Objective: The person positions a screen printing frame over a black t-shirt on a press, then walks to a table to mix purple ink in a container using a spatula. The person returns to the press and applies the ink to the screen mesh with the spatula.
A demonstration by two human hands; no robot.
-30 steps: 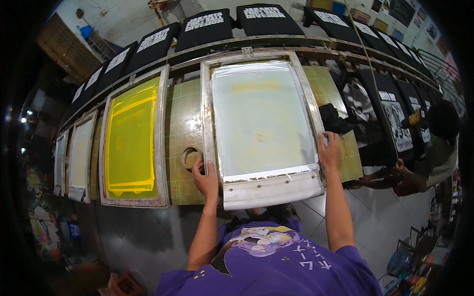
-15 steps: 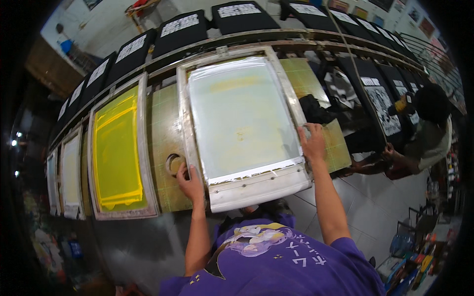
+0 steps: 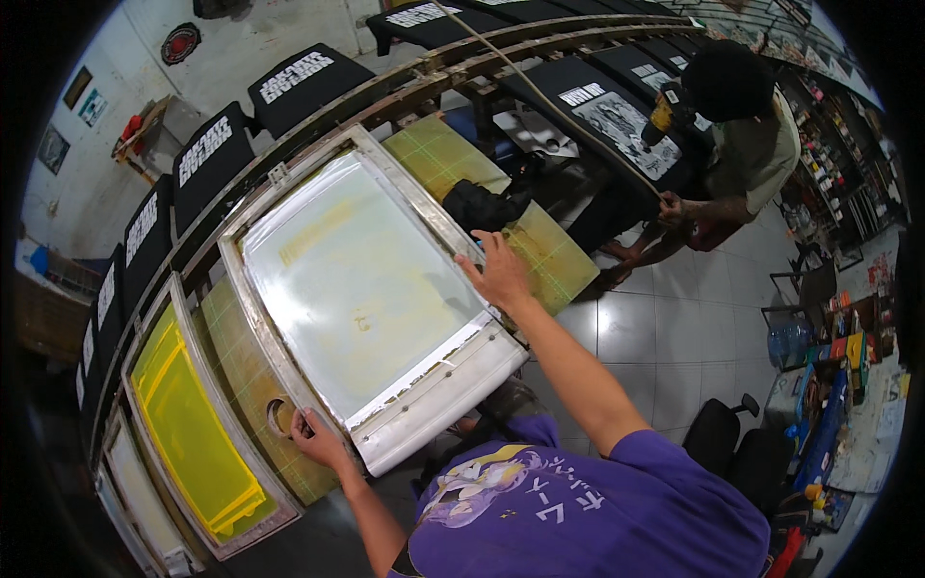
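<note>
Pale screen (image 3: pixel 361 289): seen in the head view directly before the wearer, slanted across the bench; milky blue-white mesh, faint yellow stain near the far end, white strips along the borders, worn metallic frame, and a white band with small fasteners at the near end.
Left hand (image 3: pixel 320 441): placed at the near left edge of the pale screen, fingers bent; whether the edge is gripped cannot be told.
Right hand (image 3: pixel 501 275): laid at the right edge, fingers loosely spread, thumb toward the frame; whether anything is held cannot be told.
Tape roll (image 3: pixel 274 416): one, lying just beside the left fingers, its hollow core facing up.
Yellow screen (image 3: pixel 193 424): one, set to the left of the pale one; further left, at least one more pale framed screen (image 3: pixel 145 486) can be counted.
Black shirts (image 3: pixel 303 85): at least five, white-lettered, ranged along the far side.
Picture-printed shirt (image 3: pixel 617 130): one plainly seen at the right, others partly hidden beyond it.
Co-worker (image 3: pixel 742 144): one; a yellow-and-black tool (image 3: pixel 663 114) is held over the prints.
Black cloth (image 3: pixel 482 202): one bundle, lying on the gridded board (image 3: pixel 549 255).
Water jug (image 3: pixel 788 345): one, bluish and see-through; its contents cannot be made out.
Shelves (image 3: pixel 838 164): filled with many small items, too small to identify.
</note>
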